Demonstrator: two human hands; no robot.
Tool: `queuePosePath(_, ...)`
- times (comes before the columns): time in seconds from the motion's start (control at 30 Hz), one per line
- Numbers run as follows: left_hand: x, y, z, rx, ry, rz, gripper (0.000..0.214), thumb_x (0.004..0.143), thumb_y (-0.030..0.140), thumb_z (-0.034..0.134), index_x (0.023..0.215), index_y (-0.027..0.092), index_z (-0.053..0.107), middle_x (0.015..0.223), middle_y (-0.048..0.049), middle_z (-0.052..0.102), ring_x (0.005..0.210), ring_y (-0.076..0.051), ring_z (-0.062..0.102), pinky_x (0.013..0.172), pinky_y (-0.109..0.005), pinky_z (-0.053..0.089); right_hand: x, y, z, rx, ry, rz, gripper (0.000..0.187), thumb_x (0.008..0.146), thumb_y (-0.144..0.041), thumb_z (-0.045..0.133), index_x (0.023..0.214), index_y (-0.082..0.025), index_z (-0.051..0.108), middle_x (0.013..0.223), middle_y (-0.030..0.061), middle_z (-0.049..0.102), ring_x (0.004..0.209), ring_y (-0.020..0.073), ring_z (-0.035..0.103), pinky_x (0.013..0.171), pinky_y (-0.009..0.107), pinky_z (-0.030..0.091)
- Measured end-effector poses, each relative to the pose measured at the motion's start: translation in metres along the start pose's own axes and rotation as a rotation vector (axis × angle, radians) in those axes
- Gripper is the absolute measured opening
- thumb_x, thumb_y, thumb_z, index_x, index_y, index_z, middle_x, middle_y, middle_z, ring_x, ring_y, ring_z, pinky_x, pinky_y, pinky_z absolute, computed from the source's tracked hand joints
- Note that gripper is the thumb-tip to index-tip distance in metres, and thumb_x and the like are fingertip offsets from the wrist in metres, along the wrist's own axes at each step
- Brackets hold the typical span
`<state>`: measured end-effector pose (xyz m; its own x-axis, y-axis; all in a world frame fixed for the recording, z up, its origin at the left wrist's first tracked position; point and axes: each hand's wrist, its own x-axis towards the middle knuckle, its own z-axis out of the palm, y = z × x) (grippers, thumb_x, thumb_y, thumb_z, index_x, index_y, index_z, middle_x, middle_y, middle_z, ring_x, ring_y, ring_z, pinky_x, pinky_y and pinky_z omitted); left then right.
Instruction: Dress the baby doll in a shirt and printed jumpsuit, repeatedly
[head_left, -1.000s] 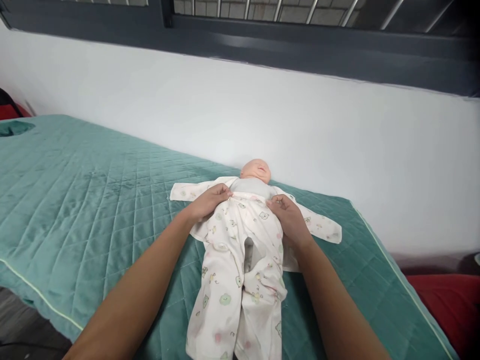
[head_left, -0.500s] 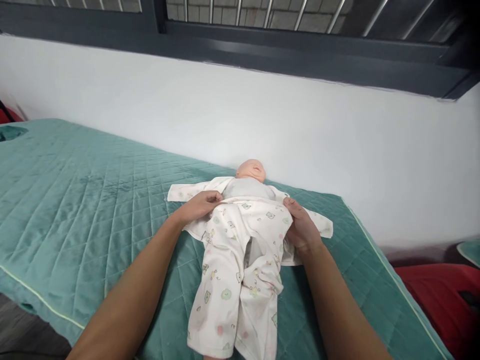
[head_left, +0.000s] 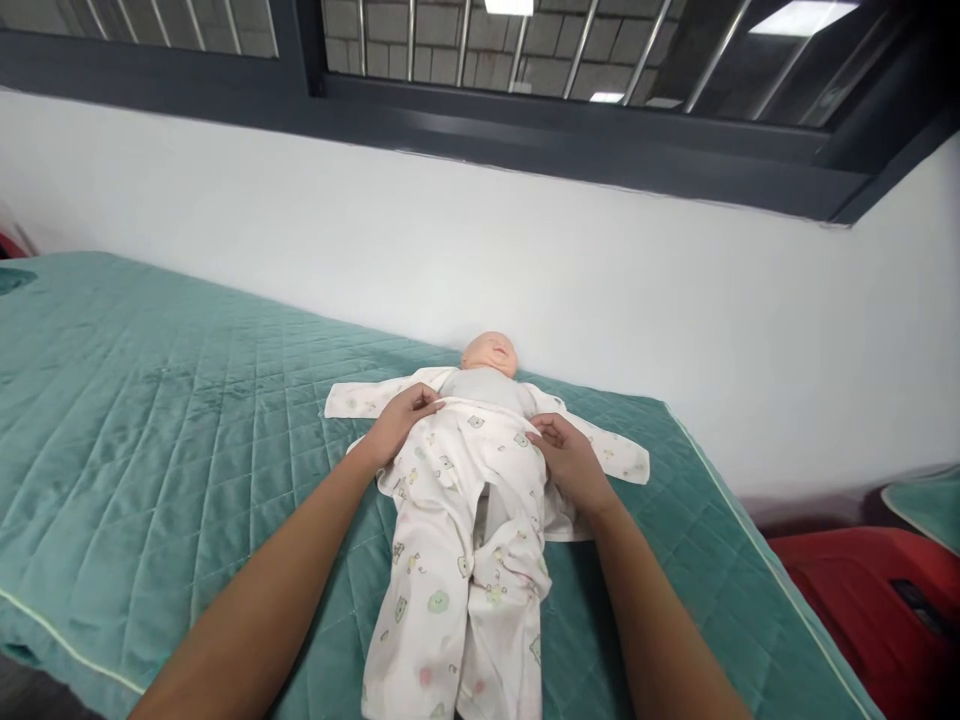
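A baby doll [head_left: 491, 353] lies on its back, its head by the wall and its legs toward me. White baby trousers [head_left: 431, 520] with a small animal print cover its legs and reach up over the lower part of its pale grey torso [head_left: 487, 388]. A matching baby top [head_left: 611, 450] is spread beneath the doll, both sleeves stretched out sideways. My left hand [head_left: 405, 418] pinches the trouser waistband on the left. On the right side of the waistband, my right hand [head_left: 574, 460] has its fingers curled against the cloth.
A green quilted cover [head_left: 187, 430] lies under the doll, with its pale-piped edge [head_left: 757, 540] on the right. Behind stands a white wall [head_left: 375, 240] below a dark window frame [head_left: 480, 130] with metal bars. A red chair [head_left: 862, 600] is beyond the right edge.
My right hand has shifted inward along the waistband, and the trousers' right side now lies closer to the doll's torso. My left hand stays at the waistband. The view has tilted slightly.
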<state>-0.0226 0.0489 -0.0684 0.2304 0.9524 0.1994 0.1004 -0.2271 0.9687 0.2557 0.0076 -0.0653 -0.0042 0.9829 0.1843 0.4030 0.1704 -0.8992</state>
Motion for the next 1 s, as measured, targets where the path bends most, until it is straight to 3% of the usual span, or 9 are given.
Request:
queuePosePath(0.17,-0.005,0.001,-0.010,0.123,-0.158,-0.029,0.024,0.086,0.042,0.053,0.084,0.018,0.055,0.082,0.0012,0.055,0.077,-0.015,0.048,0.070,-0.026,0.037,0.002,0.003,0.008,-0.280,0.241,0.069,0.017,0.081,-0.037,0.057,0.090,-0.022,0.057,0.091,0.0026,0.065,0.079,0.0190,0.062,0.078,0.034,0.044)
queuePosePath(0.37,-0.021,0.013,-0.021,0.101,-0.329,-0.059,0.016,0.080,0.027,0.053,0.094,0.020,0.053,0.090,-0.0003,0.058,0.081,-0.016,0.051,0.071,-0.027,0.042,-0.004,0.001,0.005,-0.430,0.154,0.208,0.009,0.075,-0.024,0.052,0.084,-0.023,0.055,0.084,0.0035,0.067,0.080,0.0217,0.060,0.074,0.034,0.043)
queuePosePath(0.57,-0.013,0.012,-0.019,0.322,-0.310,-0.101,0.019,0.073,0.022,0.054,0.092,0.020,0.054,0.090,-0.0016,0.063,0.081,-0.019,0.056,0.074,-0.029,0.044,-0.001,0.012,-0.002,-0.195,-0.059,0.188,0.022,0.067,-0.019,0.056,0.088,-0.022,0.060,0.089,0.0030,0.071,0.084,0.0207,0.064,0.076,0.031,0.048)
queuePosePath(0.77,-0.004,0.015,-0.010,0.466,-0.239,-0.051,0.022,0.073,0.026,0.054,0.091,0.018,0.063,0.097,-0.0067,0.069,0.090,-0.026,0.061,0.080,-0.034,0.045,-0.002,0.004,-0.001,-0.046,-0.139,0.143,0.023,0.066,-0.020,0.059,0.086,-0.021,0.069,0.077,0.0006,0.072,0.076,0.0207,0.062,0.067,0.029,0.048)
queuePosePath(0.87,-0.010,0.020,-0.004,0.323,-0.195,-0.023,0.021,0.075,0.029,0.052,0.086,0.017,0.065,0.095,-0.0070,0.071,0.093,-0.028,0.062,0.081,-0.035,0.046,-0.006,-0.001,0.002,0.139,-0.165,0.191,0.031,0.068,-0.025,0.062,0.097,-0.021,0.070,0.074,-0.0006,0.071,0.067,0.0193,0.061,0.059,0.028,0.046)
queuePosePath(1.0,-0.015,0.017,0.003,-0.049,-0.199,-0.148,0.026,0.073,0.028,0.057,0.093,0.016,0.070,0.094,-0.0061,0.073,0.092,-0.027,0.064,0.080,-0.034,0.049,-0.010,-0.004,0.005,0.397,-0.144,0.244,0.035,0.068,-0.028,0.069,0.103,-0.022,0.069,0.080,0.0006,0.074,0.066,0.0186,0.063,0.057,0.029,0.047)
